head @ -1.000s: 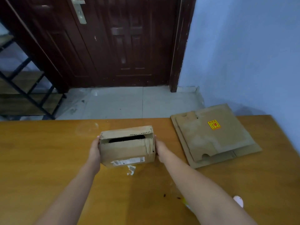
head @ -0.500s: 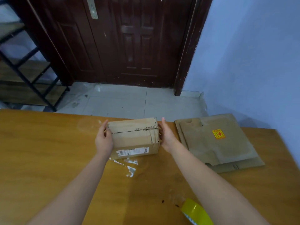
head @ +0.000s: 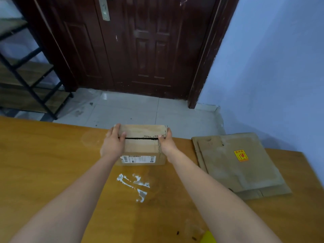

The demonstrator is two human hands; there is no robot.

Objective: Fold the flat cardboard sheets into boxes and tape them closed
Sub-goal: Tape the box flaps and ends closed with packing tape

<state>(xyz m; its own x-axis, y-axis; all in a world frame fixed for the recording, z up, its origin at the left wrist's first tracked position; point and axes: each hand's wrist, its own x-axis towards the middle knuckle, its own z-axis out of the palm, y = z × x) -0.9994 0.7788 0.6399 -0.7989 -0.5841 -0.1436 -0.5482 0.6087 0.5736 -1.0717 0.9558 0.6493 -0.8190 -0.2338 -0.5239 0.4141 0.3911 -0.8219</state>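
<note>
A small folded cardboard box (head: 140, 148) with a white shipping label on its near face stands on the wooden table (head: 43, 163) near the far edge. Its two top flaps meet with a thin dark gap between them. My left hand (head: 113, 142) grips the box's left side, thumb on the top flap. On the right side, my right hand (head: 166, 143) holds it the same way. A stack of flat cardboard sheets (head: 240, 165) with a yellow and red sticker lies to the right of the box.
Torn scraps of clear tape (head: 135, 184) stick to the table in front of the box. A yellow tape roll (head: 209, 237) peeks in at the bottom edge. Beyond the table are a tiled floor, a dark wooden door (head: 133, 44) and a metal shelf (head: 26, 72) at left.
The box has moved away from me toward the far table edge. Its top flaps have closed to a thin slit, and both thumbs now lie on top.
</note>
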